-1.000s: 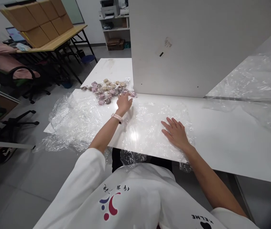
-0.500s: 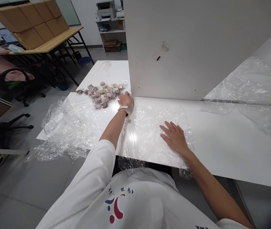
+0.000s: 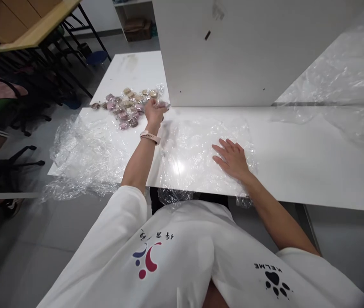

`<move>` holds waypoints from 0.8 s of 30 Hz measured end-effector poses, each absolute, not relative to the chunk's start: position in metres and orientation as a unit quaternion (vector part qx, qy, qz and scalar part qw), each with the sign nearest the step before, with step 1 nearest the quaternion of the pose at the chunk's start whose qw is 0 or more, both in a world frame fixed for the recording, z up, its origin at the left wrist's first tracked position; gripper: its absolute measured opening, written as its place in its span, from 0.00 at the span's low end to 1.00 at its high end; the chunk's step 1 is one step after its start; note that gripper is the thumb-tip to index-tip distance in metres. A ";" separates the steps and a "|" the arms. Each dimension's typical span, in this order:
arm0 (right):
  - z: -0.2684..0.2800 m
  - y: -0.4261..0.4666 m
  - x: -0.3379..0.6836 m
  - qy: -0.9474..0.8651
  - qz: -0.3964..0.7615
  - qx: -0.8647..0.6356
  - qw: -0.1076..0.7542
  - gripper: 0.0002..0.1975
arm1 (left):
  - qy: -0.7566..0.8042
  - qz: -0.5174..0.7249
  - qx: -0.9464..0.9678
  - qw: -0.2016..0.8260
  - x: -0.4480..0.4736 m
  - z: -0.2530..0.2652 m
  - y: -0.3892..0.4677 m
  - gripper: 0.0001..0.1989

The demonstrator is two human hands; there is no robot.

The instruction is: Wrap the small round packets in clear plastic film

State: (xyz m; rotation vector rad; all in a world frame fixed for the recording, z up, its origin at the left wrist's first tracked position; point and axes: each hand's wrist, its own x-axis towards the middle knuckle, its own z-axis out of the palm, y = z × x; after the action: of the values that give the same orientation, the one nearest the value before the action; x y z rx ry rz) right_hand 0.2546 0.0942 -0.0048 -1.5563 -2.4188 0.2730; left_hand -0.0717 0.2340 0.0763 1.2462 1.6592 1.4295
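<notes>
Wrapped packets point(image 3: 127, 104), pink and tan, lie heaped on the white table point(image 3: 313, 160) in the head view, mostly left of the left hand point(image 3: 155, 114), which meets the heap's right edge near the upright panel point(image 3: 226, 64). They are well apart from the right hand point(image 3: 232, 160). The left arm reaches forward, a pale band point(image 3: 150, 137) around its wrist; its fingers curl beside a pinkish packet, but whether they pinch it I cannot tell. The right hand rests palm down, fingers spread, on clear film point(image 3: 194, 139). Compared with half a second ago, the left hand has turned and sits slightly farther from the panel's corner; the right is much the same.
</notes>
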 end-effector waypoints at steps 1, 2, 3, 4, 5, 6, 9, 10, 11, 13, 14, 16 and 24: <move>-0.005 0.094 0.255 -0.830 0.096 -0.535 0.127 0.28 | 0.610 0.535 0.493 0.314 -0.064 0.081 0.217 0.14; -0.005 0.094 0.255 -0.829 0.098 -0.535 0.129 0.27 | 0.589 0.513 0.529 0.333 -0.053 0.085 0.196 0.13; -0.005 0.093 0.255 -0.829 0.100 -0.534 0.131 0.27 | 0.560 0.477 0.572 0.364 -0.039 0.087 0.172 0.10; -0.006 0.093 0.254 -0.829 0.103 -0.533 0.134 0.27 | 0.532 0.424 0.614 0.401 -0.022 0.087 0.149 0.07; -0.006 0.092 0.254 -0.830 0.106 -0.531 0.138 0.27 | 0.504 0.360 0.651 0.439 -0.004 0.085 0.126 0.04; -0.007 0.092 0.253 -0.830 0.109 -0.529 0.141 0.27 | 0.479 0.295 0.681 0.469 0.013 0.081 0.106 0.03; -0.006 0.094 0.253 -0.827 0.125 -0.526 0.156 0.26 | 0.475 0.176 0.731 0.458 0.053 0.063 0.073 0.07; -0.003 0.095 0.253 -0.824 0.138 -0.526 0.159 0.26 | 0.486 0.167 0.741 0.433 0.060 0.058 0.070 0.08; 0.003 0.096 0.255 -0.820 0.158 -0.527 0.161 0.26 | 0.496 0.170 0.750 0.404 0.062 0.056 0.068 0.09; 0.019 0.093 0.261 -0.802 0.205 -0.533 0.175 0.26 | 0.506 0.197 0.765 0.346 0.055 0.059 0.061 0.17; 0.030 0.087 0.265 -0.790 0.217 -0.539 0.194 0.26 | 0.503 0.214 0.774 0.321 0.047 0.061 0.054 0.23; 0.051 0.067 0.274 -0.788 0.214 -0.525 0.239 0.25 | 0.483 0.227 0.801 0.273 0.025 0.065 0.029 0.31; 0.032 -0.032 0.298 -0.849 0.200 -0.427 0.238 0.13 | 0.496 0.222 0.823 0.167 -0.058 0.025 -0.073 0.12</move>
State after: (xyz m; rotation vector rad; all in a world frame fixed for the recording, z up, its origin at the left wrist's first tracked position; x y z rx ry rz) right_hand 0.2984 -0.0323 0.0315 -1.1707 -2.3268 0.5473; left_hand -0.0577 -0.0731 0.0246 2.3423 1.4110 0.6320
